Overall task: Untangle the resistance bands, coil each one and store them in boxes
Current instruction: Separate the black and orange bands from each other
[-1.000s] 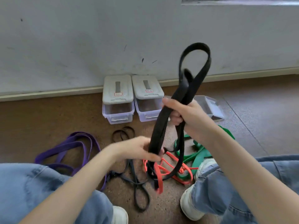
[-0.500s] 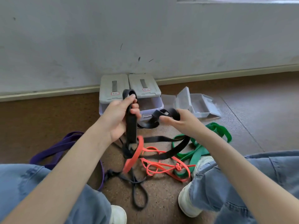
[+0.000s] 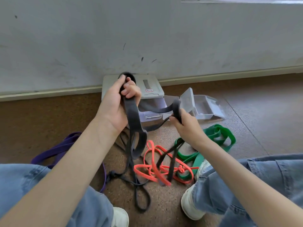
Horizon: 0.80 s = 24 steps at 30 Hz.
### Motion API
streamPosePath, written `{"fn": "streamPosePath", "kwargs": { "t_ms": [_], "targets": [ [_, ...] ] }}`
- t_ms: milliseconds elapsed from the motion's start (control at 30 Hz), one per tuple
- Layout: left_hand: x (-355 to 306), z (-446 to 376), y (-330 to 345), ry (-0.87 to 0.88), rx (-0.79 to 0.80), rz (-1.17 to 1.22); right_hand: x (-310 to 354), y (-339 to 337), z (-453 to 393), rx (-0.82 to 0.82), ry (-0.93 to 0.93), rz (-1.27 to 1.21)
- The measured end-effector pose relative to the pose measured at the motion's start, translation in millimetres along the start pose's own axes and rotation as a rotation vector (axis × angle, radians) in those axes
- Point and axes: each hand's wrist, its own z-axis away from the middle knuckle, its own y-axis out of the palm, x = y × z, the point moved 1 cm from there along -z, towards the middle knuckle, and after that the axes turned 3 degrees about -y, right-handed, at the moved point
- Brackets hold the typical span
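My left hand (image 3: 115, 102) grips the wide black band (image 3: 133, 122) near its upper loop, held above the floor. My right hand (image 3: 186, 125) pinches another stretch of the same band to the right, and the band sags between the two hands. Its lower part hangs down into the pile. On the floor lie an orange band (image 3: 152, 169), knotted with a green band (image 3: 218, 136), a thin black band (image 3: 141, 197) and a purple band (image 3: 60, 148) at the left.
Two lidded clear boxes (image 3: 151, 90) stand against the wall, partly hidden by my left hand. An open clear box (image 3: 203, 107) lies to their right. My knees in jeans and white shoes (image 3: 191, 205) frame the pile on the brown floor.
My left hand has climbed from low on the black band to its top loop. My right hand has come down and right. The tall loop has collapsed, and the orange band has dropped off.
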Motion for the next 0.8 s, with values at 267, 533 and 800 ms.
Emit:
{"fn": "streamPosePath", "kwargs": {
  "t_ms": [267, 533, 800],
  "targets": [
    [18, 1, -52, -0.090, -0.166, -1.226, 19, -26, -2, 0.031, 0.137, -0.699],
    [45, 4, -76, -0.246, 0.054, -1.380, 24, -9, 8, 0.223, 0.313, -1.018],
    [44, 2, -94, 0.172, -0.254, -1.698, 30, 2, 8, 0.564, 0.253, -0.568]
  ]
}}
